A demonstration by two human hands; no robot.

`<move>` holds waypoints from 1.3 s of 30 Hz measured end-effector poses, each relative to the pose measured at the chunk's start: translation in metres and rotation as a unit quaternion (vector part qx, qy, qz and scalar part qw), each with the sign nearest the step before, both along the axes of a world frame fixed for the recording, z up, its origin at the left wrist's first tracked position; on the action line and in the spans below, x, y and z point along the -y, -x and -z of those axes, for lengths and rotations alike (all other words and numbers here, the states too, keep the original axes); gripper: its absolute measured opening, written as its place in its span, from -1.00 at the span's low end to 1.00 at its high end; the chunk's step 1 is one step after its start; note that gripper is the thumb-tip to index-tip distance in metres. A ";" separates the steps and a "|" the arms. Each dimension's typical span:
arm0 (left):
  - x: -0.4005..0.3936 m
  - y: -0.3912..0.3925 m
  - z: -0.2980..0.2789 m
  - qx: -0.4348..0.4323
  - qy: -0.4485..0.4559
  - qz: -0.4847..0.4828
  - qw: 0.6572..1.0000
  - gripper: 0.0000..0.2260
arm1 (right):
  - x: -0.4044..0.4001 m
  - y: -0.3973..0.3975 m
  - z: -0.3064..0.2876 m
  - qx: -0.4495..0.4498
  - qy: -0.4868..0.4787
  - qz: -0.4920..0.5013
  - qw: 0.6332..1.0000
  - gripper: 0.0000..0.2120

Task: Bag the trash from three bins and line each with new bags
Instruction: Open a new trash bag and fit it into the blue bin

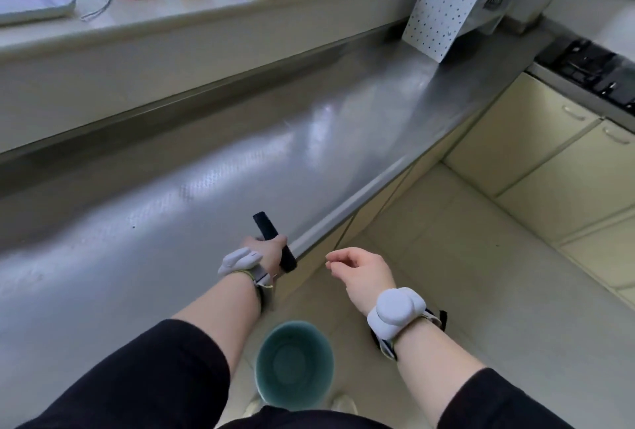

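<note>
Teal bin point(293, 365) stands upright on the floor beneath both arms, nothing visible inside, while the left hand point(266, 251) grips a black roll point(274, 241) pointing up-left over the counter edge point(343, 208), right hand point(366, 274) loosely curled, holding nothing.

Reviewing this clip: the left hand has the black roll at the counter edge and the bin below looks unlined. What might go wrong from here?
1. The left hand grips the black roll right at the edge of the counter; a slip would likely drop it to the floor or into the bin.
2. The right hand holds nothing, so peeling a bag off one-handed may fumble.
3. The bin stands close to the person's feet and could be knocked over.
</note>
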State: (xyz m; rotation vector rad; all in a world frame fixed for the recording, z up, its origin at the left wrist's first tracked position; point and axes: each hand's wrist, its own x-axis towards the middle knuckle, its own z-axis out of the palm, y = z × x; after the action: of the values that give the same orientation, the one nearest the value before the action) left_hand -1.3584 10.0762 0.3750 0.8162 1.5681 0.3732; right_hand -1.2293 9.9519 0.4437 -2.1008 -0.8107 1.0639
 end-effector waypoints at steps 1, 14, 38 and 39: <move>0.010 -0.005 -0.017 0.058 0.008 -0.019 0.998 -0.66 | -0.002 -0.002 -0.003 -0.005 -0.005 0.002 1.000 -0.85; 0.057 -0.028 -0.119 0.288 -0.049 0.003 0.956 -0.93 | -0.015 -0.023 -0.055 -0.116 -0.078 -0.006 0.990 -0.91; 0.109 0.005 -0.181 0.382 -0.001 -0.093 0.920 -0.88 | 0.002 -0.062 -0.088 -0.323 -0.190 -0.013 0.927 -0.79; 0.109 0.007 -0.181 0.385 0.003 -0.080 0.920 -0.89 | 0.005 -0.061 -0.088 -0.242 -0.179 -0.092 0.949 -0.74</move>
State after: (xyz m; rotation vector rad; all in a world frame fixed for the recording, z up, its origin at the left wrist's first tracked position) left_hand -1.3651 9.9667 0.5561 0.4413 0.8899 0.7089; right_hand -1.1683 9.9467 0.5314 -1.4004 -0.8806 1.3449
